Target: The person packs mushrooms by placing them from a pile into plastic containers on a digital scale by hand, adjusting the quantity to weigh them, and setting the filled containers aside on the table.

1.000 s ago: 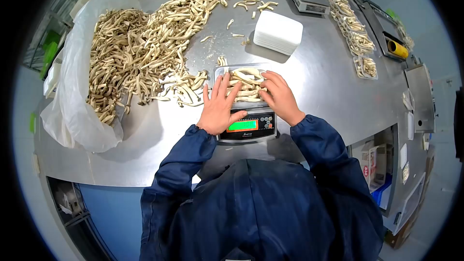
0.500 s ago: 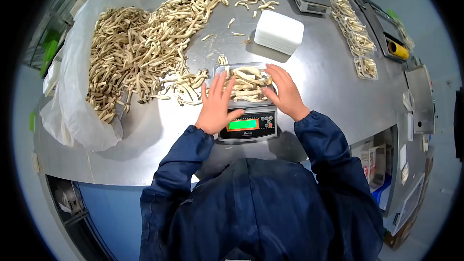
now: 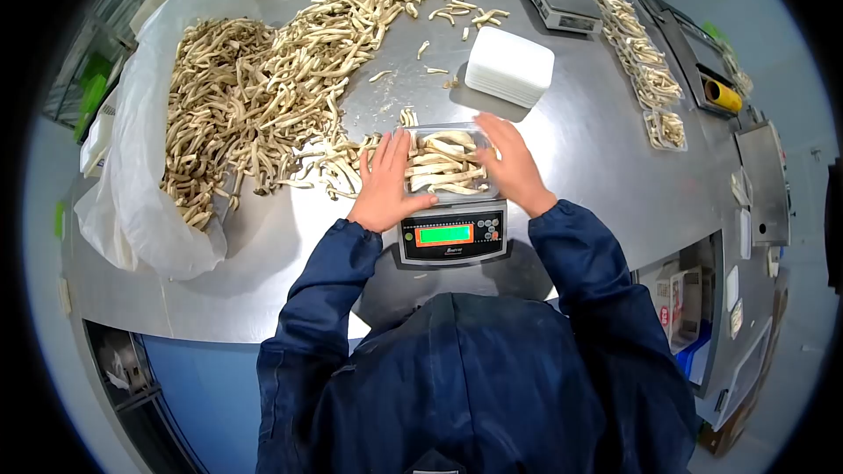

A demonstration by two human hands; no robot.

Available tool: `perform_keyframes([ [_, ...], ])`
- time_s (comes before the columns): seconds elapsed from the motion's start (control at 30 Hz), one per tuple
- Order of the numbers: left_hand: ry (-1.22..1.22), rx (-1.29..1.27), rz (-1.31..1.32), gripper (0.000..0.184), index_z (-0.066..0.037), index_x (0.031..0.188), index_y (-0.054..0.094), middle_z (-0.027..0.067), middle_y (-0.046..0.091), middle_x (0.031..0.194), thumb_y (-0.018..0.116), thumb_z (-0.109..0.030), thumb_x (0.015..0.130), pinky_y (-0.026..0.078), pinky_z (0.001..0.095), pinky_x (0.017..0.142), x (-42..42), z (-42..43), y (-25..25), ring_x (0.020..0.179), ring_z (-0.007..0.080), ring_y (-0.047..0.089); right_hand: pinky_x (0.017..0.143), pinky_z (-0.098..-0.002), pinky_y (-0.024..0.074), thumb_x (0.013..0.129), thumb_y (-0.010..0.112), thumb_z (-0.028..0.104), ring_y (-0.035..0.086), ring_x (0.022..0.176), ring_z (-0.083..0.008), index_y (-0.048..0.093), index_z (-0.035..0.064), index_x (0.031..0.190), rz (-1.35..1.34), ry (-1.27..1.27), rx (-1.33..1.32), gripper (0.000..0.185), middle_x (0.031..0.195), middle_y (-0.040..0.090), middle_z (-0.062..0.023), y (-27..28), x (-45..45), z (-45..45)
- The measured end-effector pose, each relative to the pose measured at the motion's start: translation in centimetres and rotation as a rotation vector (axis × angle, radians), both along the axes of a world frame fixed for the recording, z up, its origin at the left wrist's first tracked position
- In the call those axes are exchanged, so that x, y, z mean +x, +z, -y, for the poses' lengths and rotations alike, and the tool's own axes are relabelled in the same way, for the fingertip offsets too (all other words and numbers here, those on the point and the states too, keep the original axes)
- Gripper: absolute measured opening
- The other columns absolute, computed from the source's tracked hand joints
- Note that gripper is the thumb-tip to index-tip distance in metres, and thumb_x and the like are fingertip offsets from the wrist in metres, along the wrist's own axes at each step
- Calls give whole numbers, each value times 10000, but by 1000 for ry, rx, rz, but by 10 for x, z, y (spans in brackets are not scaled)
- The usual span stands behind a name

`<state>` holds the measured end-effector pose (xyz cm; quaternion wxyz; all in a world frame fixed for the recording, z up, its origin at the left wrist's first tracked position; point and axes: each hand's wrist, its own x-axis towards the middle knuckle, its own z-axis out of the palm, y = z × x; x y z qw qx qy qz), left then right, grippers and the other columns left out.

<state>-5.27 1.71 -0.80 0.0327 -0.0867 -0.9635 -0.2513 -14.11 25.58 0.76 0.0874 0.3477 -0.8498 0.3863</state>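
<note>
While its green display glows, black-and-silver digital scale: bears clear rectangular plastic tray, filled with pale slender mushrooms.
Left hand: fingers outspread along tray's left side.
Right hand: unclenched, loosely bent at right side; from here, can't tell if touching.
Brown-and-cream mushroom heap: left, on steel table.

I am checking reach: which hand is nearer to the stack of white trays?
Right. The right hand is just on the person's side of the stack; the left hand is farther, at the left side of the filled tray.
</note>
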Motion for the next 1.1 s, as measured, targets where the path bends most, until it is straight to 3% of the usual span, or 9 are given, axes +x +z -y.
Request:
perform_keyframes([
  [0.1, -18, -12, -29, 1098, -5, 1492, 192, 206, 218, 1541, 710, -584, 716, 56, 565, 1139, -11, 2, 1, 1449, 351, 156, 857, -364, 490, 941, 541, 260, 633, 961, -315, 614, -41, 1120, 124, -234, -236, 358, 1044, 653, -194, -13, -14, -18],
  [0.2, -49, -31, -38, 1082, -31, 1495, 204, 204, 231, 1533, 704, -592, 717, 61, 581, 1134, -18, -6, -1, 1446, 346, 164, 659, -302, 522, 953, 522, 271, 663, 722, -204, 648, -49, 1014, 592, -318, -293, 350, 837, 673, -138, -18, -18, -27],
  [0.23, -62, -40, -42, 1077, -40, 1496, 208, 203, 235, 1530, 703, -595, 717, 63, 586, 1132, -21, -8, -1, 1446, 345, 167, 522, -261, 500, 937, 521, 259, 620, 584, -125, 661, -46, 956, 686, -298, -364, 337, 752, 655, -100, -20, -18, -25],
  [0.33, -54, -48, -41, 1060, -52, 1498, 201, 204, 211, 1534, 712, -558, 719, 74, 602, 1123, -19, -13, 3, 1439, 364, 164, 445, -251, 491, 894, 552, 214, 605, 511, -141, 664, -42, 923, 891, -275, -344, 281, 729, 641, -92, -14, -17, -24],
  [0.57, 18, 144, -69, 991, -41, 1511, 144, 240, 138, 1544, 656, -497, 796, 64, 584, 1125, 9, 8, 8, 1434, 385, 137, 454, -292, 517, 854, 583, 178, 616, 517, -142, 661, -56, 888, 748, -255, -106, 250, 674, 637, -101, -4, -41, -15],
  [0.73, 134, 287, -78, 861, 23, 1497, 130, 242, 163, 1538, 622, -217, 832, 145, 438, 1153, 63, 20, -1, 1417, 383, 175, 463, -285, 507, 810, 634, 115, 608, 515, -139, 663, -46, 877, 732, 74, 23, 177, 684, 649, -90, -1, -71, -7],
  [0.83, 260, 391, -21, 825, 23, 1497, 131, 232, 175, 1535, 584, -163, 833, 135, 433, 1166, 95, 23, -5, 1419, 379, 171, 482, -259, 510, 817, 637, 92, 626, 582, -111, 668, -36, 905, 780, 169, 176, 158, 757, 664, -84, 1, -82, -8],
  [0.93, 337, 395, 22, 797, 22, 1499, 127, 225, 178, 1536, 556, -173, 856, 123, 430, 1170, 118, 30, -13, 1428, 371, 156, 491, -255, 503, 818, 625, 58, 618, 568, -113, 658, -33, 908, 803, 188, 151, 133, 756, 659, -82, -5, -82, -21],
  [1.1, 400, 496, -3, 732, 23, 1494, 168, 193, 186, 1549, 520, -131, 872, 109, 395, 1175, 125, 37, -23, 1444, 321, 151, 502, -265, 517, 829, 609, 43, 625, 587, -134, 634, -50, 928, 903, 0, -232, 137, 727, 645, -85, -15, -60, -92],
])
